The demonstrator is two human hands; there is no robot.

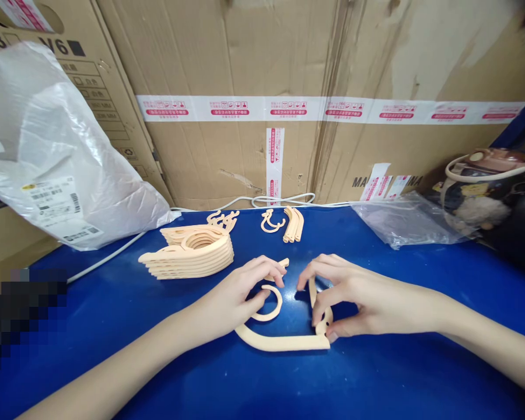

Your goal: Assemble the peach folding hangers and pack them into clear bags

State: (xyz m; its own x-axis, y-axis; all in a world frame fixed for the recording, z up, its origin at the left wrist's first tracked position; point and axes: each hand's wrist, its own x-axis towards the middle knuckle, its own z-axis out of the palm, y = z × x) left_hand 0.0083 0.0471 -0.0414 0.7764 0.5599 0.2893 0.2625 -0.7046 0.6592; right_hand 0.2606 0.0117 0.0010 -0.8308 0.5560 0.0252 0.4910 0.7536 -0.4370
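Note:
On the blue table lies a cream plastic hanger piece, a long curved arm point(284, 342) with an open round hook point(280, 306) above it. My left hand point(245, 291) is over the arm's left end, thumb against the hook and fingertips apart. Just behind those fingers another small cream piece point(284, 263) is partly hidden. At the arm's right end, my right hand point(350, 297) pinches a smaller cream hanger part with holes point(326, 319) between thumb and finger. That part touches the arm's end, and the fingers cover some of it.
A stack of cream hanger pieces point(192, 259) stands at the left. Behind are loose hooks point(223, 219) and curved arms point(293, 224). A white cable point(284, 201) runs along large cardboard boxes point(227, 157). A white plastic bag point(70, 151) leans left; a clear bag point(402, 221) lies right.

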